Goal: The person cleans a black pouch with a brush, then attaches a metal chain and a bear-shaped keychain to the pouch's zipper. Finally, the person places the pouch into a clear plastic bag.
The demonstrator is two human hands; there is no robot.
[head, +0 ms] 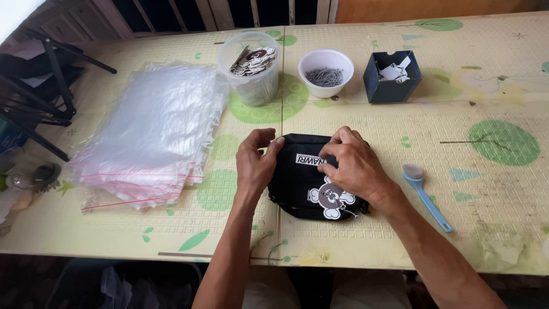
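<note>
1. While lying flat on the near middle of the surface [400, 240], black pouch [311, 180] pinned from both sides: left hand [256, 163] at its left edge, right hand [351, 163] over its top right.
2. Left grip closed on the pouch's upper left corner, thumb and fingers pinching the fabric, likely to keep it from sliding.
3. Right grip pressed together on the pouch's top edge near the white label, fingertips curled down; whether anything small sits between them cannot be told.
4. Bear-shaped black-and-white tag [331, 200] resting on the pouch's near face, just below the right hand, face up.
5. Set along the far side, within arm's reach: clear tub of round bear tags [251, 68], white bowl of small metal chains [326, 71], dark square box of paper slips [392, 77]. Lined up so, probably as supplies for picking.
6. Stack of clear zip bags [148, 131] spread to the left, near the left hand.
7. Blue brush [423, 194] lying to the right, apart from the pouch, untouched.
</note>
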